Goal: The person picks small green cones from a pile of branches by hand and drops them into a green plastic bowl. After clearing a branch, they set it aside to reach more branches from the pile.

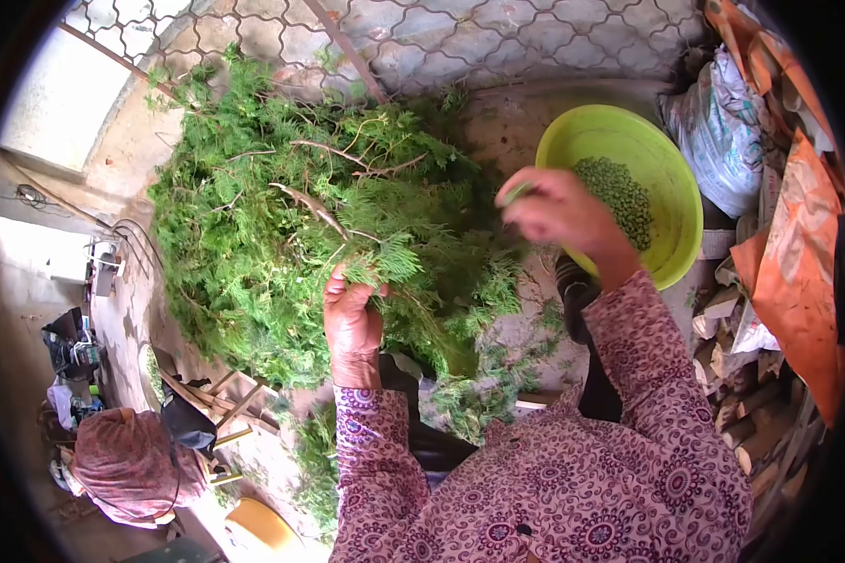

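Note:
My left hand (354, 314) is closed on a green branch (385, 258) with feathery leaves, in front of a large pile of cut green branches (244, 225). A bare brown stem end sticks up from the held branch. To the right, my right hand (559, 214) is raised near the left rim of a yellow-green basin (687, 202), its fingers closed on a small green piece (517, 192). Small round green cones (620, 192) lie in the basin, partly hidden by my right hand.
Wire mesh (498, 42) runs along the back wall. White sacks (720, 131), orange sheeting (793, 272) and stacked firewood (765, 436) are on the right. At lower left are a cloth-covered object (127, 464), a wooden frame (239, 408) and a yellow container (263, 527).

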The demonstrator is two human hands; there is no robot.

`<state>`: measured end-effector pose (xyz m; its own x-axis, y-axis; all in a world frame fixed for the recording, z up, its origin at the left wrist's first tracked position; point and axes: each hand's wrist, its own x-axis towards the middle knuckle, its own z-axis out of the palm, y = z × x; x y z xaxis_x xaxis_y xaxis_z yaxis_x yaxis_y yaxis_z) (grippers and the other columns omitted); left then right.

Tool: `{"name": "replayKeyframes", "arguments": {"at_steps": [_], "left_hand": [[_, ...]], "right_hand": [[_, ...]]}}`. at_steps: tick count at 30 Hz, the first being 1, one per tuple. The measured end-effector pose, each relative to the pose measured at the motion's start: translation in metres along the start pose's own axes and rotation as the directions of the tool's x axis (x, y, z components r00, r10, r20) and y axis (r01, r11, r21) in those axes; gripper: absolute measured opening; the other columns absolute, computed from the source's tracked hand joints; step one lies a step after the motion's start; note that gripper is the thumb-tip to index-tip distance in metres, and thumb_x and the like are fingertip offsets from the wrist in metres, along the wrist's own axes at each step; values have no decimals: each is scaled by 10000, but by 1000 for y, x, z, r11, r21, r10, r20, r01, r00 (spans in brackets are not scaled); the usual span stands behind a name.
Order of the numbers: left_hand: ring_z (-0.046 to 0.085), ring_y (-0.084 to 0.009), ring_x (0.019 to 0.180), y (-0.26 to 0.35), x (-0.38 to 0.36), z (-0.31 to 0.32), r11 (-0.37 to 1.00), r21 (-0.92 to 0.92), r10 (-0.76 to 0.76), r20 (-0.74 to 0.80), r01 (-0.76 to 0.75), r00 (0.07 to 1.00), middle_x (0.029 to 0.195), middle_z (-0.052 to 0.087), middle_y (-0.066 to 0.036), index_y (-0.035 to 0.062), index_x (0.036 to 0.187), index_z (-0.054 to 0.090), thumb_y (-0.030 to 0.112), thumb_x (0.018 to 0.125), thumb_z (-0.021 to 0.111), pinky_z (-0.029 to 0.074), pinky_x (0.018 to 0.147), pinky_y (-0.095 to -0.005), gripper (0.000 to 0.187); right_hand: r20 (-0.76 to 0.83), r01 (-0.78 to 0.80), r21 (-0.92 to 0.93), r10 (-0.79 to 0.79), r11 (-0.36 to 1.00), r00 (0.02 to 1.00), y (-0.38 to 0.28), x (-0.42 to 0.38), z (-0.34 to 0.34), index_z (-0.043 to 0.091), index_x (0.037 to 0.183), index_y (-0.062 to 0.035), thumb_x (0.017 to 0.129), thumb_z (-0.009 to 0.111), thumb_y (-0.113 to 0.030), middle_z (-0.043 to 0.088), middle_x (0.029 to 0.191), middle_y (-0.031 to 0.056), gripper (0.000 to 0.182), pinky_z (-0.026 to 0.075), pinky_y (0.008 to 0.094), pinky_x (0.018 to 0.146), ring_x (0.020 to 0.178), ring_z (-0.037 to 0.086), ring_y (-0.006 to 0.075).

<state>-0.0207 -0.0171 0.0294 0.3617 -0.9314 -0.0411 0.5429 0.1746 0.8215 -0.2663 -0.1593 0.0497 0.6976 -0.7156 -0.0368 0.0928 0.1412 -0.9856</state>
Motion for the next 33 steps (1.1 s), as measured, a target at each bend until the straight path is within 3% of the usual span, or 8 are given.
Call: {"name": "replayKeyframes", "arguments": {"at_steps": [4,6,7,13,15,18,29,33], "left_hand": [[536,-132,698,2,4,6,996,-16,82,-106,-84,991,825,613,-28,49,962,594,-21,696,613,437,626,-276,276],[528,-130,687,1,7,4,995,21,98,-107,-96,989,813,607,-29,49,931,592,-24,703,600,432,636,-273,240],[523,-127,676,2,7,9,994,30,106,-110,-103,988,793,600,-25,48,903,586,-30,712,588,429,632,-267,206],[526,-126,661,-2,10,15,988,45,153,-112,-149,982,782,596,-25,49,895,583,-23,734,581,437,632,-266,176],[527,-125,663,-4,12,14,988,34,156,-105,-154,982,786,597,-25,48,899,583,-22,734,584,441,633,-268,179],[534,-124,669,-9,17,14,985,13,171,-171,-172,970,795,602,-25,49,905,583,-17,728,598,448,634,-267,190],[553,-139,771,-5,12,28,995,4,101,-28,-101,994,921,602,-36,42,1000,571,25,715,666,459,710,-276,302],[535,-137,819,3,3,23,870,443,282,-87,-217,955,973,562,-57,34,1053,543,74,703,711,460,725,-262,390]], "right_hand": [[-409,-116,-703,-265,701,873,20,-9,-57,556,912,-12,712,571,-65,597,818,105,208,464,278,613,707,589,191],[-366,-399,-914,-563,69,741,36,-12,-67,559,933,-4,666,566,-68,567,1018,165,275,422,372,822,950,545,308],[-363,-399,-915,-566,65,740,36,-11,-67,559,933,-4,666,566,-68,567,1018,165,275,422,372,822,950,545,308],[-234,-176,-969,-406,174,884,29,1,-46,587,976,-19,689,566,-108,581,988,159,301,424,373,804,923,549,282],[-206,-133,-715,-25,687,978,20,5,-21,609,918,-16,734,585,-163,619,856,117,237,456,309,708,772,589,195],[192,-72,-383,156,921,969,32,17,18,594,971,10,824,564,-235,631,862,74,288,465,268,725,773,599,134],[370,-255,-170,301,952,879,55,26,74,613,815,-2,776,615,-242,588,650,35,243,411,222,491,557,542,90],[184,-203,-205,241,957,953,75,32,68,590,725,22,748,637,-154,550,558,37,184,397,242,440,481,519,88]]}}
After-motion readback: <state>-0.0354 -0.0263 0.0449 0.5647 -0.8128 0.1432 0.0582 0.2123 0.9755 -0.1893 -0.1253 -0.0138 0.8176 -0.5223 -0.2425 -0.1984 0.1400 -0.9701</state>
